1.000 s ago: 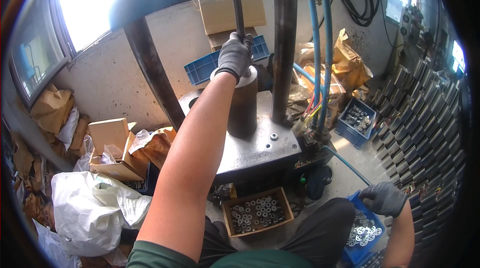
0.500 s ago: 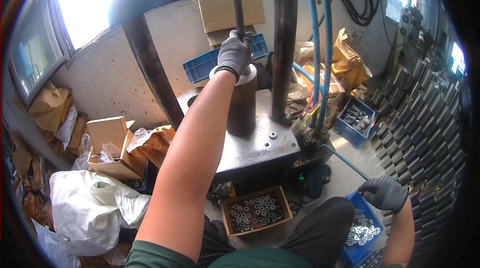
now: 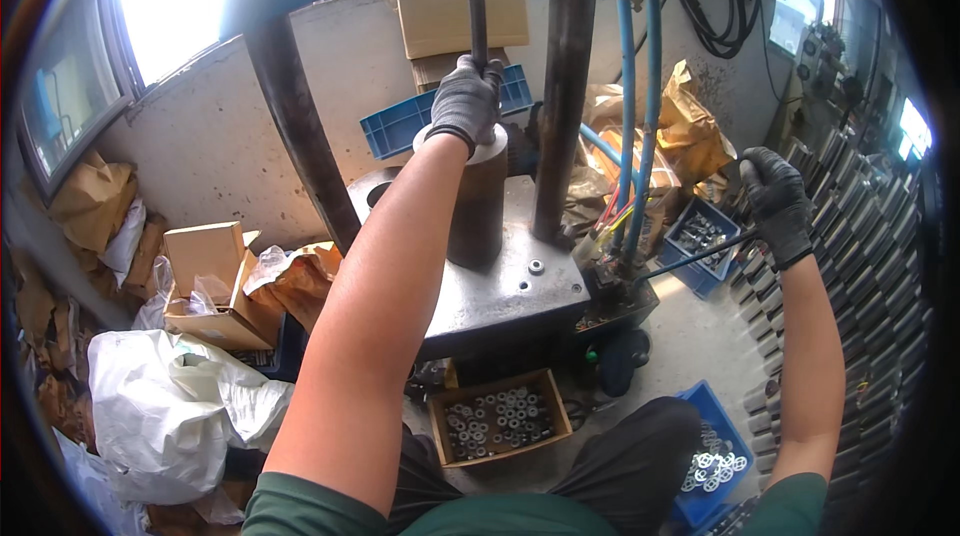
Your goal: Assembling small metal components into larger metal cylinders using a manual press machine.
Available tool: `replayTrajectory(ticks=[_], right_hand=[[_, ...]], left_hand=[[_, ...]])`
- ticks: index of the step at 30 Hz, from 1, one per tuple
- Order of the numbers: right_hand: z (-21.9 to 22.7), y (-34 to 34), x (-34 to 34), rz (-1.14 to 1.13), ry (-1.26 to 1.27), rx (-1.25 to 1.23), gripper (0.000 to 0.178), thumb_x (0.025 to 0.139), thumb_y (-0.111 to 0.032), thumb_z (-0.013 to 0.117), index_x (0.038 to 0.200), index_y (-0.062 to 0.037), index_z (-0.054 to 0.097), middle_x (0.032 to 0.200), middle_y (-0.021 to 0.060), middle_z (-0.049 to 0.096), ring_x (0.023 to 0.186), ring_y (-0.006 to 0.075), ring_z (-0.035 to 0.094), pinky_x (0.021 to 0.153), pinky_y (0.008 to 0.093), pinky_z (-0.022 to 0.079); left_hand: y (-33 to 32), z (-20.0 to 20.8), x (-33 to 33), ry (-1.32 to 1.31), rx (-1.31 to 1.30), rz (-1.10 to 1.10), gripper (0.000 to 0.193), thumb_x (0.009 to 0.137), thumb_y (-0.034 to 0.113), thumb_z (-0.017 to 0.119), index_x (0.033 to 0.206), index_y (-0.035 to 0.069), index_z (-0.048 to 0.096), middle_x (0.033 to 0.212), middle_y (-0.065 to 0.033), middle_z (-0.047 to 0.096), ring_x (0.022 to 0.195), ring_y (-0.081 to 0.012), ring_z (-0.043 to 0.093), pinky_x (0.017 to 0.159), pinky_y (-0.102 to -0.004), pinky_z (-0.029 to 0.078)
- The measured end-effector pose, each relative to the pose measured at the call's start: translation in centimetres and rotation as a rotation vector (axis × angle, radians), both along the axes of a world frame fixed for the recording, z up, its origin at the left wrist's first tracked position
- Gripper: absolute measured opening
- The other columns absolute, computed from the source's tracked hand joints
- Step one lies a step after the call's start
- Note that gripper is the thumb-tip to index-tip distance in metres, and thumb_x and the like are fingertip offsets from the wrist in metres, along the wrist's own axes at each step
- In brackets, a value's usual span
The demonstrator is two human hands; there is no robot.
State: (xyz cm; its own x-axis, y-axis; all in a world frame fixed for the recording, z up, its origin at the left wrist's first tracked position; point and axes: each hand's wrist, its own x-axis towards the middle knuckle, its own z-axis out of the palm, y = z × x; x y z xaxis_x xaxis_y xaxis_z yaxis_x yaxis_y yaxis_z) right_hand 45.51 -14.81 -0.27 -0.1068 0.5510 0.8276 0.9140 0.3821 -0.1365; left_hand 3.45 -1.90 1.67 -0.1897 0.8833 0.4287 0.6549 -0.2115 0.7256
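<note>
My left hand (image 3: 466, 101), in a grey glove, is closed round the lower part of a dark upright metal rod (image 3: 477, 16) below the blue crossbeam. It rests just above the pale top of a thick metal cylinder (image 3: 477, 211), which stands on a steel press table (image 3: 470, 296). What lies under the palm is hidden. At the right, my gloved right hand (image 3: 778, 198) is raised with its fingers curled. A thin dark lever (image 3: 700, 257) reaches the heel of that hand; I cannot make out whether the fingers hold anything.
Dark posts (image 3: 562, 106) flank the cylinder. Between my legs is a cardboard box (image 3: 438, 428) of small metal rings. A blue bin (image 3: 745, 431) of flat metal wheels sits at my right, near stacked metal tubes (image 3: 850, 326). Left are a white sack (image 3: 150, 416) and an open carton (image 3: 210, 256).
My right hand has risen from above the bin of metal wheels, and the lever's outer end has swung up with it. My left hand stays on the rod.
</note>
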Motion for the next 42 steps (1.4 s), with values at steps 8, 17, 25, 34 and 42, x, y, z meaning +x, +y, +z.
replayTrajectory(ticks=[8, 17, 25, 34, 42], right_hand=[[1.0, 0.5, -0.6, -0.062, 0.055, -0.217, 0.016, 0.094, -0.013, 0.067, 0.102, -0.0004, 0.073, 0.092, 0.0215, 0.074, 0.085, 0.0343, 0.074, 0.078, 0.0394, 0.057], [-1.6, -3.3, 0.7, -0.106, -0.017, -0.176, 0.01, 0.092, -0.007, 0.067, 0.098, -0.0018, 0.072, 0.085, 0.0186, 0.072, 0.076, 0.03, 0.072, 0.072, 0.0387, 0.055], [-6.0, -8.3, 3.0, 0.036, 0.172, -0.304, 0.012, 0.088, -0.003, 0.07, 0.098, 0.0012, 0.072, 0.09, 0.0186, 0.072, 0.08, 0.031, 0.072, 0.075, 0.0375, 0.056], [-4.9, -11.9, -3.5, 0.143, -0.079, -0.246, 0.015, 0.087, 0.001, 0.069, 0.102, -0.0009, 0.071, 0.084, 0.0172, 0.067, 0.074, 0.0319, 0.068, 0.069, 0.038, 0.055], [-7.3, -17.0, -10.2, 0.26, -0.194, -0.158, 0.023, 0.08, 0.006, 0.067, 0.1, -0.0033, 0.067, 0.091, 0.0171, 0.07, 0.083, 0.0363, 0.07, 0.074, 0.0431, 0.056]], left_hand=[[1.4, -1.2, -0.6, -0.051, 0.097, -0.01, 0.036, 0.108, 0.038, 0.054, 0.122, 0.006, 0.059, 0.077, -0.0087, 0.067, 0.07, -0.0194, 0.068, 0.064, -0.0371, 0.055], [0.7, -6.9, -1.9, -0.229, 0.413, -0.292, 0.013, 0.104, 0.01, 0.061, 0.113, 0.006, 0.054, 0.086, -0.0069, 0.061, 0.073, -0.0134, 0.061, 0.063, -0.0299, 0.05], [-15.8, -17.3, 2.6, -0.735, 0.351, -0.897, 0.041, 0.107, 0.033, 0.061, 0.131, 0.002, 0.051, 0.099, -0.0088, 0.063, 0.092, -0.0157, 0.06, 0.083, -0.0357, 0.053], [-22.1, -27.7, 3.2, -1.278, -0.786, -0.49, 0.026, 0.101, 0.03, 0.062, 0.114, 0.007, 0.062, 0.087, -0.0119, 0.071, 0.079, -0.0256, 0.072, 0.074, -0.042, 0.062], [-20.0, -30.5, 2.4, -1.31, -0.969, -0.378, 0.02, 0.1, 0.025, 0.057, 0.11, 0.01, 0.062, 0.083, -0.012, 0.069, 0.072, -0.0243, 0.069, 0.067, -0.0423, 0.061]])
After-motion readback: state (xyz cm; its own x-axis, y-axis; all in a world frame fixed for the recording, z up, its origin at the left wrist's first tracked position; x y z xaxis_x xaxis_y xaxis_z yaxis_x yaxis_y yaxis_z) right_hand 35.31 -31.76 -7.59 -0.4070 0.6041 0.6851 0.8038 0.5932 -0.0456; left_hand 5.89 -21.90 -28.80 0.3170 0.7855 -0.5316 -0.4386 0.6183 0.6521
